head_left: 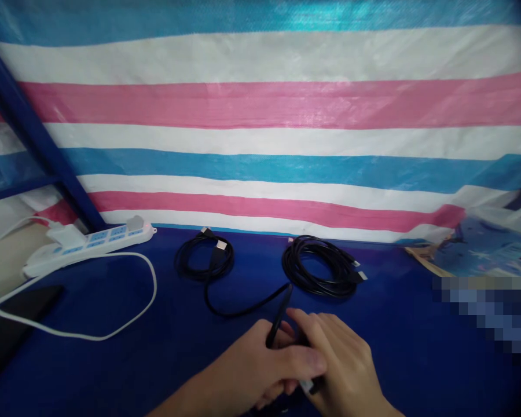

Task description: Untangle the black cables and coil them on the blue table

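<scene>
My left hand (263, 368) and my right hand (342, 365) are close together at the front of the blue tabletop, fingers closed round a black cable (280, 318). Part of it sticks up between them, and a small shiny connector (306, 385) shows below my left thumb. Much of what they grip is hidden by the fingers. From there a black length (238, 315) curves left to a small coiled black cable (184, 260), where a USB plug (220, 248) lies on top. Beyond my right hand rests a larger coiled black cable (321, 289) with its plugs pointing right.
A white power strip (108, 240) with a plugged-in adapter (67, 234) and a looping white cord (154, 284) lie at left, near a dark flat object (21, 318). Striped sheeting (260, 104) hangs behind. A blue frame post (39, 139) slants at left; a plastic-covered item (490, 249) sits right.
</scene>
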Demonstrator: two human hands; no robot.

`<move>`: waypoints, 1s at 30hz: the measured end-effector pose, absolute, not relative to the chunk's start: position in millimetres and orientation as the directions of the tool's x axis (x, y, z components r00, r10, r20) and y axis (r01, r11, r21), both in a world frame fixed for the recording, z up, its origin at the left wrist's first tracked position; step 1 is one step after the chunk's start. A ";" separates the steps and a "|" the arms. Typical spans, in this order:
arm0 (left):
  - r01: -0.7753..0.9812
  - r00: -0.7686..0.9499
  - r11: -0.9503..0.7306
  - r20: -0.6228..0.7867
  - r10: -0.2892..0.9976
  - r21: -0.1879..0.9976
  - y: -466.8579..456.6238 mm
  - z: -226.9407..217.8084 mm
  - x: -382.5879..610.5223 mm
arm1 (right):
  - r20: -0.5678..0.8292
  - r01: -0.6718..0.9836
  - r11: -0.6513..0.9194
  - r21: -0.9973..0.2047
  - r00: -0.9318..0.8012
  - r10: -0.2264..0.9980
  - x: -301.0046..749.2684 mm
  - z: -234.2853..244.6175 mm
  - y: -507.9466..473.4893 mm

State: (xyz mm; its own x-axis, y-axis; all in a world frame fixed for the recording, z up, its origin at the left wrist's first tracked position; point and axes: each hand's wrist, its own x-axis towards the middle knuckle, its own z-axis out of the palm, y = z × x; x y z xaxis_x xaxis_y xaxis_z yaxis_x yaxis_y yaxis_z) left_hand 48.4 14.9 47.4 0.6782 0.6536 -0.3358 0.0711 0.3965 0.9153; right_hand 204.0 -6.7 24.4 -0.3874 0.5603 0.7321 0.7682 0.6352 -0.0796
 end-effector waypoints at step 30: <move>-0.089 0.618 0.257 -0.149 0.772 0.962 19.1 40.4 45.1 | -0.056 0.056 -0.054 -0.997 -0.026 0.998 198.0 39.0 0.6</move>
State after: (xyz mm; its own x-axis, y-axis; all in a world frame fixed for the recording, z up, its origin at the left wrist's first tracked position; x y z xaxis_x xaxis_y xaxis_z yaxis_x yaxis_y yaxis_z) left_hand 45.1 19.1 40.4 0.6183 0.7717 -0.1490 -0.0892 0.2573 0.9622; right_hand 198.0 0.6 39.0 -0.0263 0.9981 -0.0558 0.0556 -0.0543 -0.9970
